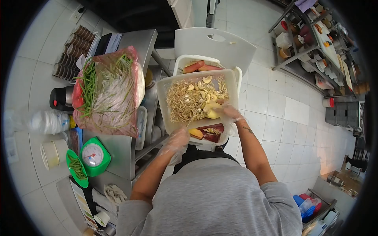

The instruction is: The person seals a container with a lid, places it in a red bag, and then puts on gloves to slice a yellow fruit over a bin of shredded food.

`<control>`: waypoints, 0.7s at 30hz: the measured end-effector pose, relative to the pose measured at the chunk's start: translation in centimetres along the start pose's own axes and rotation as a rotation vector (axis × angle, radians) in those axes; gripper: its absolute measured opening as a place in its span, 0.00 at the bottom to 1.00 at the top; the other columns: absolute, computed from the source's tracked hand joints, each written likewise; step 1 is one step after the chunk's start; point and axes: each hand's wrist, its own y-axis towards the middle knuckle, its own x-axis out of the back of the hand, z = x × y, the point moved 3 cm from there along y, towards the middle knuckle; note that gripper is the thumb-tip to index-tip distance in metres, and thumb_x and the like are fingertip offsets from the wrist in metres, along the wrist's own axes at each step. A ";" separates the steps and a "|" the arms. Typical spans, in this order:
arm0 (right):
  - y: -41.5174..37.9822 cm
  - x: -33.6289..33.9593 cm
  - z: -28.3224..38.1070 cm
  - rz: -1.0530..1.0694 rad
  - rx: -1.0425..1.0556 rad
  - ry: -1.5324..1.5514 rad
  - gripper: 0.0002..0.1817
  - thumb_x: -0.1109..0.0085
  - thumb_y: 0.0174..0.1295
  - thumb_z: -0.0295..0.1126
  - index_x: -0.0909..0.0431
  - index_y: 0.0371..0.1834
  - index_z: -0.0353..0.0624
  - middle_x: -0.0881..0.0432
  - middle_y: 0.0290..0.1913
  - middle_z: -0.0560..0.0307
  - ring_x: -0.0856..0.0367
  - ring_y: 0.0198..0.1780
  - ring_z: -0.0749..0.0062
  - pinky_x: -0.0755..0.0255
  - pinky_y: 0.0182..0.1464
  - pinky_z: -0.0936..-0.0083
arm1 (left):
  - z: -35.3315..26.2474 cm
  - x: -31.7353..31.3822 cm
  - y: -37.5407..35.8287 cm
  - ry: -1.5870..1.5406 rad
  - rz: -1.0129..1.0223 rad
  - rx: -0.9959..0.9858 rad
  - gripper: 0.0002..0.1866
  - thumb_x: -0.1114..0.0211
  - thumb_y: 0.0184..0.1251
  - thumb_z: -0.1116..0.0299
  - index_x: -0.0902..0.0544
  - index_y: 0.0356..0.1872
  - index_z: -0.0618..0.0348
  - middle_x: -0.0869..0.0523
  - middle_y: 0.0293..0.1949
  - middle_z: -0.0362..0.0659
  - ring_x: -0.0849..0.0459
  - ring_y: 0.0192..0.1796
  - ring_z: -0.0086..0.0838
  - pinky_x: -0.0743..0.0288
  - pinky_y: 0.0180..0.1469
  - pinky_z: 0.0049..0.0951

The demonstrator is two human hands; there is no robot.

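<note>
A white plastic bin [162,103] in front of me holds a heap of pale shredded vegetable strips [182,98] and several curled cream-coloured slices [204,84]. My right hand [232,113], in a clear plastic glove, reaches over the bin's right side with its fingers closed at a pale yellow vegetable piece [212,111]. My left hand [179,137], also gloved, is at the bin's near edge. Its fingers are closed, and what they hold is hard to make out; a thin strip shows just beyond them. Dark red pieces [212,133] and a yellowish one [196,133] lie in a container below.
The bin rests over a white basket [182,61] with reddish pieces, on a white plastic chair [236,47]. At left a steel table [118,153] bears a pink bag [114,98] of green beans and a green scale [94,157]. Steel shelving [297,59] stands at right.
</note>
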 end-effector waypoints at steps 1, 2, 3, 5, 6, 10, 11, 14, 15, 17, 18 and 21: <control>-0.3 -0.2 0.5 0.029 0.083 -0.090 0.37 0.27 0.49 0.44 0.27 0.61 0.38 0.26 0.59 0.41 0.26 0.60 0.56 0.33 0.63 0.70 | -0.3 0.4 -0.1 -0.002 0.034 -0.011 0.14 0.48 0.65 0.68 0.23 0.46 0.67 0.16 0.36 0.66 0.18 0.42 0.63 0.25 0.47 0.54; -0.5 -0.4 1.0 0.057 0.168 -0.180 0.39 0.25 0.45 0.44 0.27 0.60 0.38 0.25 0.58 0.39 0.26 0.60 0.54 0.33 0.64 0.69 | -0.6 0.6 0.0 0.017 0.070 0.000 0.14 0.49 0.65 0.68 0.23 0.46 0.67 0.16 0.38 0.66 0.18 0.43 0.62 0.26 0.48 0.53; -0.6 -0.6 1.3 0.083 0.253 -0.268 0.42 0.22 0.40 0.44 0.27 0.60 0.39 0.25 0.58 0.37 0.26 0.61 0.52 0.33 0.65 0.68 | -1.0 0.7 0.2 0.037 0.106 0.008 0.15 0.49 0.66 0.67 0.24 0.47 0.67 0.17 0.39 0.66 0.18 0.45 0.62 0.26 0.49 0.53; 0.0 -1.3 1.0 0.031 0.195 -0.417 0.46 0.21 0.36 0.43 0.29 0.62 0.39 0.26 0.60 0.37 0.28 0.63 0.52 0.34 0.66 0.67 | -1.4 0.6 0.7 0.051 0.136 0.042 0.16 0.50 0.66 0.66 0.24 0.48 0.66 0.17 0.42 0.66 0.18 0.47 0.61 0.26 0.51 0.51; 0.2 -1.5 1.1 0.004 0.165 -0.491 0.48 0.20 0.34 0.42 0.30 0.63 0.39 0.27 0.61 0.37 0.30 0.65 0.52 0.34 0.67 0.67 | -1.6 0.4 1.0 0.045 0.129 0.066 0.17 0.51 0.66 0.65 0.24 0.48 0.66 0.17 0.43 0.67 0.18 0.49 0.60 0.26 0.52 0.51; 0.7 -1.4 1.7 0.028 0.096 -0.345 0.47 0.21 0.35 0.44 0.30 0.62 0.37 0.25 0.59 0.38 0.27 0.63 0.53 0.33 0.65 0.68 | -1.0 -0.1 2.3 -0.014 0.169 0.089 0.19 0.52 0.67 0.62 0.24 0.51 0.64 0.19 0.47 0.68 0.19 0.52 0.58 0.29 0.56 0.50; 0.5 -1.3 1.6 0.051 0.055 -0.189 0.48 0.21 0.35 0.44 0.31 0.63 0.36 0.25 0.59 0.38 0.27 0.62 0.53 0.33 0.65 0.69 | -0.8 -0.1 2.4 -0.041 0.159 0.073 0.20 0.52 0.67 0.61 0.24 0.51 0.64 0.18 0.46 0.67 0.19 0.52 0.58 0.28 0.55 0.49; -1.2 -0.5 3.2 0.033 -0.040 -0.048 0.48 0.22 0.39 0.44 0.33 0.64 0.33 0.24 0.59 0.41 0.25 0.61 0.57 0.33 0.64 0.71 | -1.0 0.5 1.9 -0.109 0.159 0.040 0.21 0.51 0.66 0.59 0.25 0.53 0.64 0.18 0.46 0.65 0.19 0.52 0.56 0.28 0.54 0.47; -1.8 -0.2 3.9 0.013 -0.065 -0.057 0.47 0.23 0.41 0.43 0.33 0.65 0.32 0.24 0.59 0.43 0.25 0.61 0.59 0.33 0.63 0.71 | -1.1 0.8 1.7 -0.125 0.175 0.041 0.22 0.51 0.67 0.58 0.26 0.55 0.63 0.18 0.47 0.65 0.20 0.53 0.55 0.28 0.55 0.46; -2.5 -0.7 2.9 0.080 0.021 0.371 0.44 0.28 0.49 0.39 0.37 0.68 0.33 0.25 0.60 0.46 0.25 0.61 0.63 0.33 0.64 0.71 | -1.6 1.5 1.0 -0.163 0.161 0.009 0.24 0.51 0.70 0.55 0.27 0.58 0.62 0.19 0.49 0.63 0.21 0.55 0.53 0.29 0.56 0.44; -2.9 -0.9 2.5 0.113 0.063 0.584 0.42 0.31 0.53 0.37 0.39 0.70 0.33 0.25 0.61 0.48 0.25 0.61 0.66 0.33 0.64 0.71 | -2.0 1.8 0.4 -0.185 0.133 -0.023 0.25 0.52 0.71 0.54 0.28 0.59 0.62 0.19 0.50 0.63 0.21 0.55 0.53 0.29 0.57 0.43; -5.7 -0.4 5.5 0.145 0.131 0.725 0.38 0.37 0.59 0.34 0.41 0.71 0.33 0.26 0.63 0.50 0.26 0.63 0.64 0.35 0.67 0.71 | -2.4 2.0 -0.3 -0.167 0.045 -0.090 0.26 0.53 0.75 0.53 0.30 0.62 0.63 0.19 0.50 0.59 0.21 0.54 0.47 0.30 0.58 0.39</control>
